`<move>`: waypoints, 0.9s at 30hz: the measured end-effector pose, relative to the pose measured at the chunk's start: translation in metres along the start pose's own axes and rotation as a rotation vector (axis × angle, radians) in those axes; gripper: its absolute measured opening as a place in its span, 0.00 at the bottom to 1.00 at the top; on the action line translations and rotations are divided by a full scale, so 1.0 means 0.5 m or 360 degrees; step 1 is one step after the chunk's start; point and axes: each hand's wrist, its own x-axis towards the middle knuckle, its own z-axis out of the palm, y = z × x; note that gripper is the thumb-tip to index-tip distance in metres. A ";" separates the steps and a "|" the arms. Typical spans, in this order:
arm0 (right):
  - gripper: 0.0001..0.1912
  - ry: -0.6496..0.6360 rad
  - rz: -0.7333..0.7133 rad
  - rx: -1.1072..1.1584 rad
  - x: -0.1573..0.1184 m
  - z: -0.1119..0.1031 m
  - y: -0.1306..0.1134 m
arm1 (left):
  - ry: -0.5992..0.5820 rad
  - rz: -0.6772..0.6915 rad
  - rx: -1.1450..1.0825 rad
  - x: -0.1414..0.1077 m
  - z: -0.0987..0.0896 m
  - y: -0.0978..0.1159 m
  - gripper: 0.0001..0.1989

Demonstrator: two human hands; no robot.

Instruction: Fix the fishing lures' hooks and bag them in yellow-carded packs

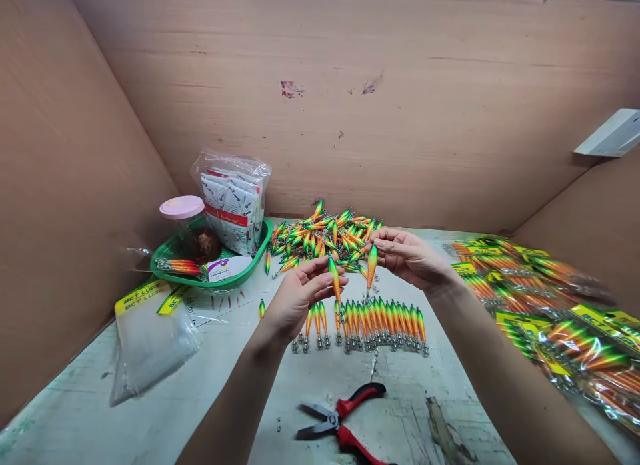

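My left hand (300, 293) pinches a green, yellow and orange fishing lure (335, 281) near its green end, the hooked end hanging down. A second fishing lure (371, 268) of the same colours hangs from the fingertips of my right hand (407, 257). Just below both hands a row of lures (385, 323) lies side by side on the table, green ends away from me and hooks toward me. Behind my fingers is a loose heap of the same lures (320, 235), partly covered by my hands.
Red-handled pliers (345, 418) lie open in front. On the left stand a green basket (240, 275), holding a pink-lidded jar (183, 208) and a bag of packets (227, 211), and clear BCT LURE bags (155, 345). Packed lures (575, 338) cover the right side. Wooden panels (350, 138) surround the table.
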 end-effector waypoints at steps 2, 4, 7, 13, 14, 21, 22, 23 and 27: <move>0.16 -0.0033 0.0005 0.0010 -0.020 0.007 -0.008 | -0.0050 -0.0016 -0.0007 -0.009 0.009 0.000 0.20; 0.15 -0.0058 0.0013 -0.0004 -0.034 0.015 -0.012 | -0.0090 -0.0037 0.0003 -0.016 0.017 0.000 0.20; 0.14 -0.0067 0.0025 -0.0050 -0.045 0.020 -0.011 | -0.0127 -0.0033 0.0065 -0.018 0.021 -0.005 0.22; 0.17 0.0163 0.0089 -0.0219 -0.063 -0.042 0.013 | 0.0072 -0.0041 0.1188 0.037 -0.016 -0.066 0.21; 0.18 0.0223 0.0125 -0.0274 -0.070 -0.065 0.021 | 0.0133 -0.0064 0.1354 0.049 -0.023 -0.082 0.20; 0.11 0.0658 0.0633 -0.0865 -0.125 -0.237 0.130 | 0.0238 -0.0059 0.1923 0.075 -0.027 -0.151 0.21; 0.10 0.0700 0.0707 -0.0947 -0.131 -0.252 0.147 | 0.0231 -0.0059 0.1983 0.073 -0.024 -0.153 0.20; 0.09 0.0729 0.0771 -0.1021 -0.135 -0.264 0.163 | 0.0226 -0.0062 0.2041 0.071 -0.021 -0.153 0.19; 0.12 0.0764 0.0834 -0.1278 -0.132 -0.281 0.191 | 0.0212 -0.0111 0.2245 0.067 -0.016 -0.153 0.17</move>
